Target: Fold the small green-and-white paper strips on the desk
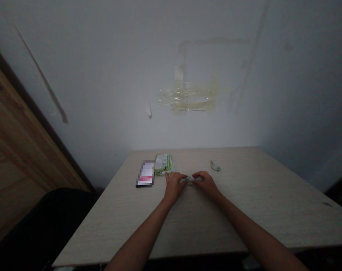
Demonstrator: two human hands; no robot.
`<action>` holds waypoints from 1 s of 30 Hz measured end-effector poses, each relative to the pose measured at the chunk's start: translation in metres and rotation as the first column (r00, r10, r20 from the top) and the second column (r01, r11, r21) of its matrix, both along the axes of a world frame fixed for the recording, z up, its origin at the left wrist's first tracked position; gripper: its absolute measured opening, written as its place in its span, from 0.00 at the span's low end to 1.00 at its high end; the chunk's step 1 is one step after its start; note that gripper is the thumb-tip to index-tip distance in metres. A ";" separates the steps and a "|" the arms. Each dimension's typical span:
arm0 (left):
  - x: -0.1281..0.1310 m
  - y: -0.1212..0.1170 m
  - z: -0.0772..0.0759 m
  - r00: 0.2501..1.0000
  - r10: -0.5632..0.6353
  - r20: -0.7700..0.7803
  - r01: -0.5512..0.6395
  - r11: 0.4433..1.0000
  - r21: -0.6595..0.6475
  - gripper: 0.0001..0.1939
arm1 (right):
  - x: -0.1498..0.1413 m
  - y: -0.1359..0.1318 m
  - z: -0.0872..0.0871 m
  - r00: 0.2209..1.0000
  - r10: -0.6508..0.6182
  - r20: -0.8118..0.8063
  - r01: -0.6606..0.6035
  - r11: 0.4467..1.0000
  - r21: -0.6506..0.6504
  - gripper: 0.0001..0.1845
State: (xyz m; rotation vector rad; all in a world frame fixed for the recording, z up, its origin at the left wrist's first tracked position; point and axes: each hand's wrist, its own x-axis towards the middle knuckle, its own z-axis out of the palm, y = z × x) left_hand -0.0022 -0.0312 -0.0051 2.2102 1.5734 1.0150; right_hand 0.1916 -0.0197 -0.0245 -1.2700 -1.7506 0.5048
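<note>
Low over the middle of the table, my left hand (175, 184) and my right hand (206, 183) face each other, fingertips pinched on a small green-and-white wrapped piece (190, 180). The fingers hide its ends, and its exact kind is too small to make out. Just beyond my left hand lies a green-and-white printed packet (164, 164). To the right of my right hand, and apart from it, rests a similar small green-and-white piece (215, 166), narrow and slanted.
A phone (146, 174) with a blurred-out screen lies left of the packet. The pale wooden table (244, 218) meets a wall (103, 94) marked with peeling tape (192, 98). A dark rounded object (66, 210) stands by the table's left edge, near wooden panelling (15, 158).
</note>
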 end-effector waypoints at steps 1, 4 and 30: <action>0.000 0.000 0.001 1.000 -0.006 0.028 0.006 1.000 -0.001 0.09 | 0.000 -0.001 0.001 1.000 -0.002 -0.016 0.002 1.000 0.001 0.11; 0.000 -0.002 0.003 0.996 -0.013 0.092 0.013 1.000 -0.006 0.08 | -0.001 -0.002 0.004 0.999 -0.003 -0.050 0.003 1.000 -0.001 0.09; 0.006 -0.005 0.010 0.990 0.024 0.142 -0.011 0.996 -0.090 0.11 | 0.000 0.000 0.002 0.996 0.073 -0.041 -0.074 0.997 -0.027 0.10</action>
